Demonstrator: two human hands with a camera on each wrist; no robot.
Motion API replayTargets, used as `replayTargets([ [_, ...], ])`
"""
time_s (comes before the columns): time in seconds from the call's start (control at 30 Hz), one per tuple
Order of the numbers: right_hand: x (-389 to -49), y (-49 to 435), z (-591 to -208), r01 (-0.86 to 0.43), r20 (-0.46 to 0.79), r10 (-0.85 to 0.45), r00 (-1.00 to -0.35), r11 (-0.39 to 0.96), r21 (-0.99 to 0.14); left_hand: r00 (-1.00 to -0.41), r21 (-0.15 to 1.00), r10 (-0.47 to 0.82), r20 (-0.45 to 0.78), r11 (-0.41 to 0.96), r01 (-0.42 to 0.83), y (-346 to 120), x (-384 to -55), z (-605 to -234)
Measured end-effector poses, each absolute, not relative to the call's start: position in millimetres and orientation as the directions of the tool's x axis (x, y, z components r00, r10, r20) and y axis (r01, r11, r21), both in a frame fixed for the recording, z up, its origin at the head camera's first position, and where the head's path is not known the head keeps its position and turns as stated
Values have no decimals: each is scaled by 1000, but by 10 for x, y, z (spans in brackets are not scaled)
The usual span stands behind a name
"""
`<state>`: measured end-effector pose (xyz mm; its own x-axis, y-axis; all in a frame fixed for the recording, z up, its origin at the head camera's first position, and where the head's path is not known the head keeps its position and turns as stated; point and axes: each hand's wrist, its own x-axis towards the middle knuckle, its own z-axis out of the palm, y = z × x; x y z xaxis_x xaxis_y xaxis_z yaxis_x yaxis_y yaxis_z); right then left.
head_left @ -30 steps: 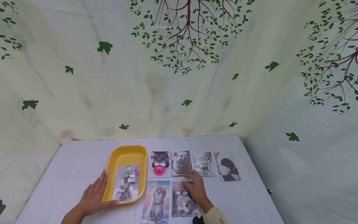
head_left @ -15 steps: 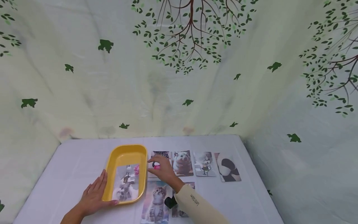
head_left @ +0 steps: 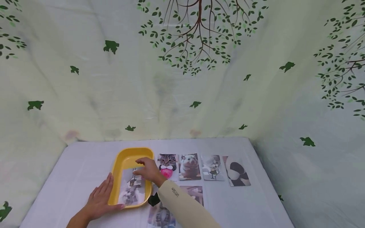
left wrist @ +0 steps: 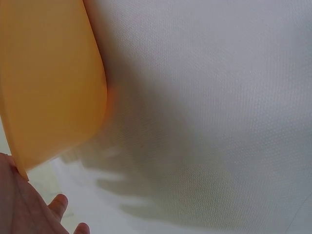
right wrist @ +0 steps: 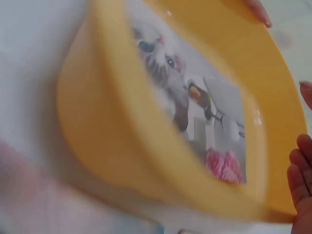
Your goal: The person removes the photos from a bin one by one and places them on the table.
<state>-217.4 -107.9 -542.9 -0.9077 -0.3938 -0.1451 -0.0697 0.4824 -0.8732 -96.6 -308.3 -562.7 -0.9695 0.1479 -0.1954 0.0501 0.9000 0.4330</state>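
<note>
My left hand (head_left: 99, 199) lies along the left side of a yellow tray (head_left: 129, 152), fingers straight and thumb at the near rim. In the left wrist view that hand (left wrist: 27, 207) touches the edge of the tray (left wrist: 51, 87). Inside the tray lies a picture card (head_left: 129, 194) with a grey kitten and pink flowers, clearer as the card (right wrist: 170, 73) in the right wrist view. Over the tray hovers my right hand (head_left: 151, 171), thumb and forefinger apart, with nothing seen between them. Its fingers (right wrist: 302, 175) show at the right wrist view's edge.
Right of the tray runs a row of cards: a cat with a pink ball (head_left: 166, 166), a hamster (head_left: 189, 167), a pale animal picture (head_left: 212, 167) and a dark-and-white picture (head_left: 238, 171). Nearer lie a kitten card (head_left: 162, 218) and another card (head_left: 196, 191), partly behind the right sleeve (head_left: 182, 199).
My right hand has moved left from the lower card, past the cat card, to above the tray. The left hand stays at the tray, and the cards look unmoved.
</note>
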Motion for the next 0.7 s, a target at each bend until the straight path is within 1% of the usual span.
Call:
replayTargets([
  [0.13,-2198,-1194,-5440,-3,-168,-353,-920,436,-900,-975,426,157,-156,902,77,-3081,-955,-5639],
  [0.23,-2200,-1280,-5458,57,-189,-297,-936,402,-914,-978,420,159,-137,903,88,-3081,-946,-5647],
  [0.33,-2189,-1362,-5466,157,-252,-202,-946,395,-905,-978,419,165,-127,903,98,-3082,-941,-5644],
  [0.43,-2171,-1425,-5471,249,-328,-140,-934,403,-881,-975,422,151,-164,904,69,-3076,-940,-5632],
  [0.47,-2163,-1442,-5476,265,-345,-125,-930,420,-868,-975,424,155,-159,903,74,-3078,-936,-5629],
  [0.57,-2136,-1480,-5498,261,-349,-100,-932,484,-835,-979,424,155,-133,902,85,-3085,-920,-5631],
  [0.67,-2118,-1503,-5521,215,-317,-97,-943,551,-806,-982,422,162,-97,900,107,-3098,-902,-5632],
  [0.7,-2113,-1506,-5527,202,-310,-98,-946,568,-797,-982,420,158,-103,902,101,-3099,-899,-5631],
])
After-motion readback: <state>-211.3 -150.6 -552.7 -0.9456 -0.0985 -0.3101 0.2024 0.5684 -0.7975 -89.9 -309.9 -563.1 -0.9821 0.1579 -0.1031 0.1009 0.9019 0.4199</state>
